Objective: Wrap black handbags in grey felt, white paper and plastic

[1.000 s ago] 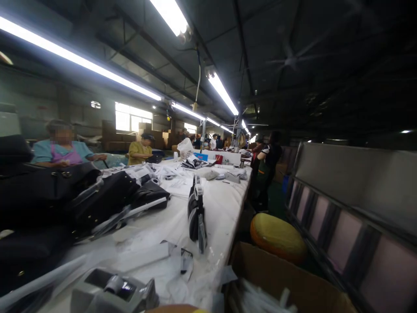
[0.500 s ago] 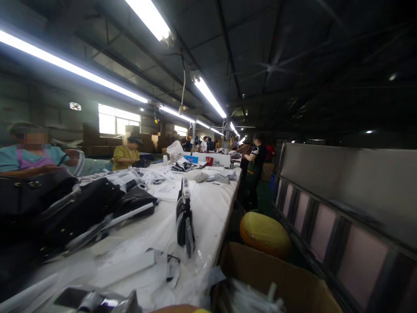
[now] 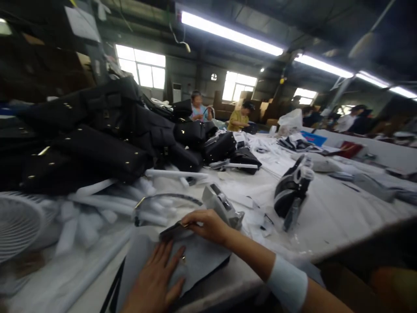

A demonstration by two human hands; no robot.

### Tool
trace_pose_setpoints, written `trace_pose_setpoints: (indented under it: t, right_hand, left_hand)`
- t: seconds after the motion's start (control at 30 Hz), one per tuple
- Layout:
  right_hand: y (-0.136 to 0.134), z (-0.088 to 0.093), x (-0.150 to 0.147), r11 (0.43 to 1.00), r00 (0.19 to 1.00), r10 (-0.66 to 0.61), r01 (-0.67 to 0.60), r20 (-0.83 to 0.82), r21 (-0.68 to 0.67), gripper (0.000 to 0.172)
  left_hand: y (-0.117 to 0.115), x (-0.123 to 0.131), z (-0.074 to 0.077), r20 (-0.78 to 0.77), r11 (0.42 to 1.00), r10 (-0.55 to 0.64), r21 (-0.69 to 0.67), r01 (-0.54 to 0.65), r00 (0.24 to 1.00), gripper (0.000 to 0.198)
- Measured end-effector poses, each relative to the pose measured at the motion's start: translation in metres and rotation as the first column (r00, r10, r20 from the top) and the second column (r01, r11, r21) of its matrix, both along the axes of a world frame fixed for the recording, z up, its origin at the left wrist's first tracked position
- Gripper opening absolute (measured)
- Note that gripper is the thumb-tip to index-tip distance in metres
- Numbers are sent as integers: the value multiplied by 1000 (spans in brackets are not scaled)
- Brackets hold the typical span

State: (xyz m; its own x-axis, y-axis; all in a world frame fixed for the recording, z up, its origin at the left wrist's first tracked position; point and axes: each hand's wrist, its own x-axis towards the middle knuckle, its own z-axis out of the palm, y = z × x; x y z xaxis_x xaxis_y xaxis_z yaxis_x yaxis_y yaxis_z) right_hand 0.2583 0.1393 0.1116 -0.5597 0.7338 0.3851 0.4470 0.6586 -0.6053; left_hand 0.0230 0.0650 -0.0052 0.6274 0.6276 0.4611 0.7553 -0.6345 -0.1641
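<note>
A bag [image 3: 204,264] lies at the table's near edge, its upper face covered by a grey sheet and dark material showing along its border. My left hand [image 3: 156,278] rests flat on the sheet with fingers spread. Above it, my right hand [image 3: 206,225] is closed, thumb and fingers pinching a black strap [image 3: 171,230] at the bag's far edge. A thin wrapped handle [image 3: 169,196] with a gold-coloured fitting arches behind the hands. Just beyond my right hand stands a grey tape dispenser [image 3: 220,202]. Motion blurs the finer details.
Black bags [image 3: 97,152] are heaped at the left, behind white paper rolls [image 3: 97,202]. A white fan [image 3: 19,226] stands at the left edge. Another black bag [image 3: 288,191] sits upright on the white table [image 3: 332,217]. Co-workers [image 3: 239,117] are across the table.
The view has swung left and down. Both my hands and the grey-covered bag now show; neither hand was visible before. The fan and the large bag heap have come into view.
</note>
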Motion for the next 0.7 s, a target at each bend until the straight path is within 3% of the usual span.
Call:
trace_pose_setpoints:
  t: [0.2,0.3,0.43,0.53,0.7]
  right_hand:
    - [1,3,-5,985,985,-168,167,34,31,26]
    - [-2,-1,-13,991,979,-136,133,149,28,23]
    - [-16,-20,-11,998,959,-60,55,276,26,24]
    - [-28,-37,-3,991,942,-130,113,308,72,30]
    - [-35,-62,6,967,933,-207,150,295,206,32]
  left_hand:
    - [-3,13,15,36,994,3,-108,1,999,73]
    - [-4,12,15,10,996,12,-87,-11,1000,76]
    - [-4,12,17,-35,1000,31,2,-31,999,82]
    - [-2,12,19,-52,997,26,67,-23,998,82]
    - [10,5,16,-72,987,-75,139,85,995,54]
